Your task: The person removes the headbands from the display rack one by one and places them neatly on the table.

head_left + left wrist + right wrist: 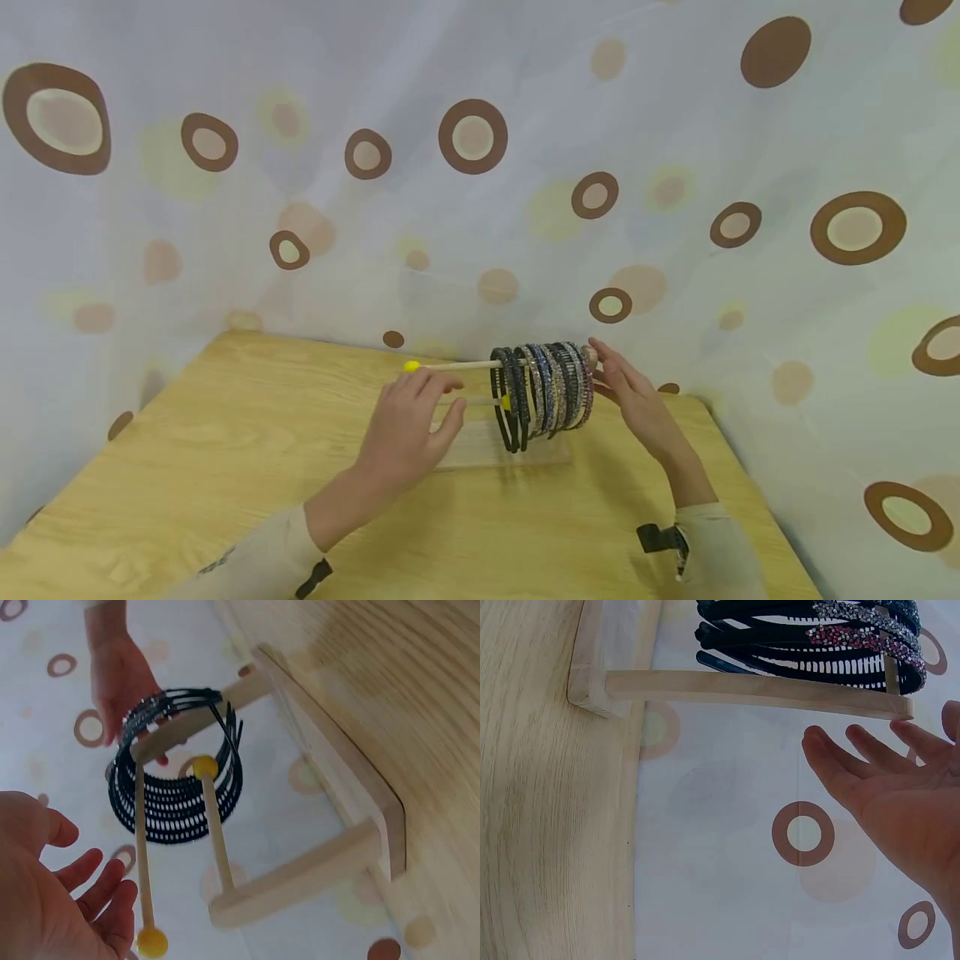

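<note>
A row of headbands (555, 387), some plain black and others glittery, hangs packed together on a wooden stand (337, 761). They sit at the right end of its upper rod (461, 366), against the upright post (757, 691). Behind the left hand (401, 429), a yellow ball (412, 367) caps the rod's other end. That hand's fingers are loosely bent beside the rod, with nothing in them. On the opposite side, the right hand (637, 408) has its fingers extended, fingertips right at the top of the post. A second, shorter rod (217, 832) also ends in a yellow ball.
The stand is on a wood-grain table (262, 417), its pale base (480, 454) lying flat. A white wall covering (525, 83) with brown and cream circles rises behind the table and along its sides.
</note>
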`<state>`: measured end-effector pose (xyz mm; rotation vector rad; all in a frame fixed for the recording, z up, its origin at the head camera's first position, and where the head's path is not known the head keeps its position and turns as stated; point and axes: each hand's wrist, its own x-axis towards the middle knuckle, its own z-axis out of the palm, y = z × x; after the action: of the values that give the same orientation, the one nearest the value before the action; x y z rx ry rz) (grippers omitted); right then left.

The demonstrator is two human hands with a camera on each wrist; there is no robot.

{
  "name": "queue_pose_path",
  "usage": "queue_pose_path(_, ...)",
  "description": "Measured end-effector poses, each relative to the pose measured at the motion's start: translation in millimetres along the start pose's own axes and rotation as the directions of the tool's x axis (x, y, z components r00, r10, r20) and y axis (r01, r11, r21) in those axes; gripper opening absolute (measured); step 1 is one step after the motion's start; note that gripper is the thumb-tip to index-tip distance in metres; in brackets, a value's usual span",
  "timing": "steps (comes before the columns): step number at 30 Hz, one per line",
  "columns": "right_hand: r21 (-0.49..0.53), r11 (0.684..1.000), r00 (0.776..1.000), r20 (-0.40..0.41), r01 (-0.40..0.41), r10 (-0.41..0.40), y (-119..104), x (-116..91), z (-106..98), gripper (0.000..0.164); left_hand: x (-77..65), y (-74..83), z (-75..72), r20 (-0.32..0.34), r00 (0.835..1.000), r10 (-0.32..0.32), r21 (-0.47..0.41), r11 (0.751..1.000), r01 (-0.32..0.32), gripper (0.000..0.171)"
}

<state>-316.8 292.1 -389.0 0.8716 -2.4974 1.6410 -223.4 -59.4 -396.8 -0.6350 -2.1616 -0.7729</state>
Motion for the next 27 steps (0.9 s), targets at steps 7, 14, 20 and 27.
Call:
queue_pose_path(7, 0.028, 0.999, 0.997, -0.071, 0.041, -0.038, -3, 5, 2, 0.049, 7.5, 27.0, 31.1, -0.047, 0.997, -0.066, -0.105, 0.993, 0.061, 0.025)
queue_pose_path(14, -0.064, 0.997, 0.987, -0.154, 0.035, -0.044, -2, 0, 5, 0.045, 5.0, 32.2, 43.9, 0.066, 0.969, -0.240, -0.238, 0.939, 0.249, 0.037)
queue_pose_path(20, -0.120, 0.992, 0.981, -0.183, 0.045, -0.067, -2, -3, 7, 0.042, -4.2, 30.6, 53.1, 0.204, 0.915, -0.349, -0.385, 0.830, 0.403, 0.045)
queue_pose_path(27, -0.156, 0.985, 0.975, -0.194, 0.076, -0.106, -4, 0, 7, 0.038, -5.6, 28.4, 57.7, 0.197, 0.921, -0.336, -0.523, 0.758, 0.389, 0.041)
